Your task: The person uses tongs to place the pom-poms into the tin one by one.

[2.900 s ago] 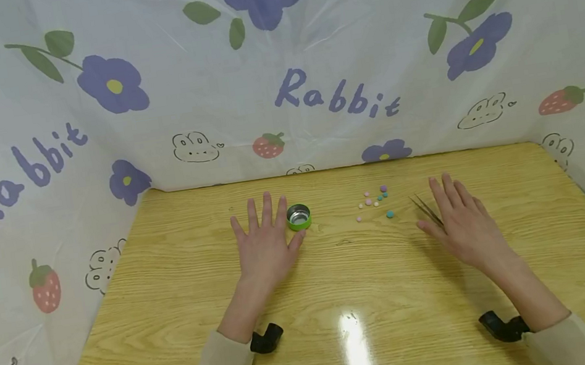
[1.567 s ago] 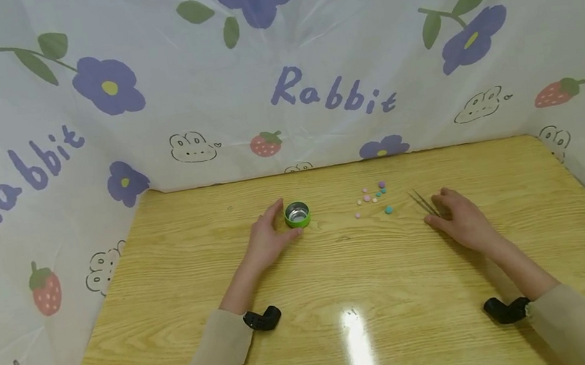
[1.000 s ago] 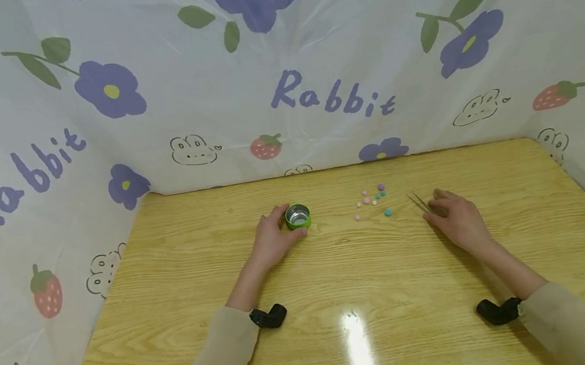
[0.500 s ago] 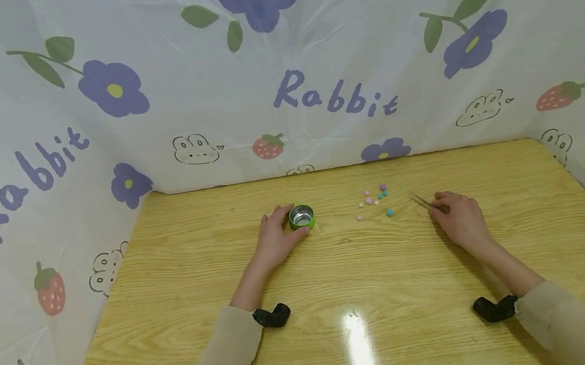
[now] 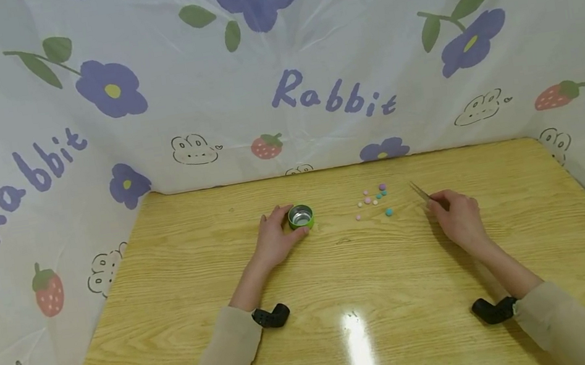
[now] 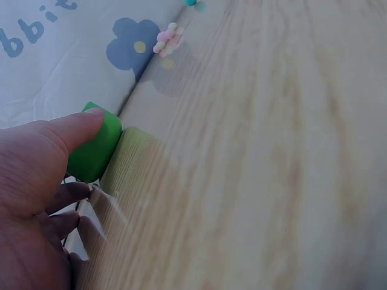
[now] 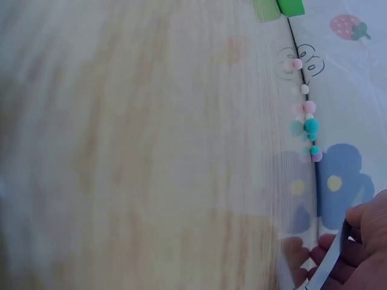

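My left hand (image 5: 273, 241) holds a small round green tin (image 5: 310, 222) on the table, thumb on the near side and fingers around the far side. The tin has a bare silvery inside. In the left wrist view the thumb presses the green wall (image 6: 100, 148). My right hand (image 5: 460, 218) pinches slim metal tweezers (image 5: 419, 191) between thumb and fingers, tips pointing away to the back left. Between the hands lie several small round balls: a purple ball (image 5: 382, 186), a larger blue ball (image 5: 389, 212), a pink ball (image 5: 367, 200) and others in pink, white and teal.
The wooden table (image 5: 339, 275) ends at a patterned cloth (image 5: 202, 95) that hangs behind it and at both sides. A bright reflection lies on the wood near the front. Black wrist mounts (image 5: 271, 316) sit at both sleeves.
My left hand, first flat beside the tin, has curled around it. My right hand, first spread flat by the tweezers, now pinches them, and their tips have swung toward the back.
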{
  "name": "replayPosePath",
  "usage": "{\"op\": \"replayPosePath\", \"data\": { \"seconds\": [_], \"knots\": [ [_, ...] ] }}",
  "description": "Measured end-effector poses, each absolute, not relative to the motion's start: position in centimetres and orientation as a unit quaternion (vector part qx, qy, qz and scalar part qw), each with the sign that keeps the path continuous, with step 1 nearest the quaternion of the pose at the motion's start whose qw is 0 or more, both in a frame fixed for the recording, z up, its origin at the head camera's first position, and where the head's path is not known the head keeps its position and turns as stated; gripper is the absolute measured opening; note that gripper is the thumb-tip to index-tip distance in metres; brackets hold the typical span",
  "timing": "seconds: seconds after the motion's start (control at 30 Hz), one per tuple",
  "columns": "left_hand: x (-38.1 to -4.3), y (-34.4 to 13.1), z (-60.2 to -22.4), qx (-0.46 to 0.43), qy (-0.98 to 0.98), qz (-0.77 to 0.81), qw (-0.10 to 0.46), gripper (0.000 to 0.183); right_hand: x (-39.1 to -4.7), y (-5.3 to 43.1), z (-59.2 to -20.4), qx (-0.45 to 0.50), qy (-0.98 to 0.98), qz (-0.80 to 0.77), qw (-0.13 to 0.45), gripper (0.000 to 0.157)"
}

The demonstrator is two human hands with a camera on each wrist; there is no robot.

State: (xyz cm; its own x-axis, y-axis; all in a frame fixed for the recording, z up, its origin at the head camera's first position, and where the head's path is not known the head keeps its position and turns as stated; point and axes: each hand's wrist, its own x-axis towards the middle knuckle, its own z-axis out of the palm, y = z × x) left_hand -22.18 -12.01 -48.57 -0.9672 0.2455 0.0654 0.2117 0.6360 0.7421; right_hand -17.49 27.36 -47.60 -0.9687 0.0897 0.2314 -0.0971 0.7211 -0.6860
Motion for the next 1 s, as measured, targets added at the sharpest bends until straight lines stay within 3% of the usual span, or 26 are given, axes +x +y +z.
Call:
{"op": "replayPosePath", "data": {
  "seconds": [0.37, 1.0],
  "knots": [
    [-22.2, -12.1, -48.6, 0.130, 0.905, 0.405, 0.025, 0.068, -17.6, 27.3, -47.6, 0.015, -0.889, 0.433, 0.150, 0.023],
    [-22.1, -12.1, -48.5, 0.134, 0.903, 0.407, 0.026, 0.067, -17.0, 28.3, -46.6, 0.036, -0.893, 0.445, 0.058, 0.029]
  ]
}}
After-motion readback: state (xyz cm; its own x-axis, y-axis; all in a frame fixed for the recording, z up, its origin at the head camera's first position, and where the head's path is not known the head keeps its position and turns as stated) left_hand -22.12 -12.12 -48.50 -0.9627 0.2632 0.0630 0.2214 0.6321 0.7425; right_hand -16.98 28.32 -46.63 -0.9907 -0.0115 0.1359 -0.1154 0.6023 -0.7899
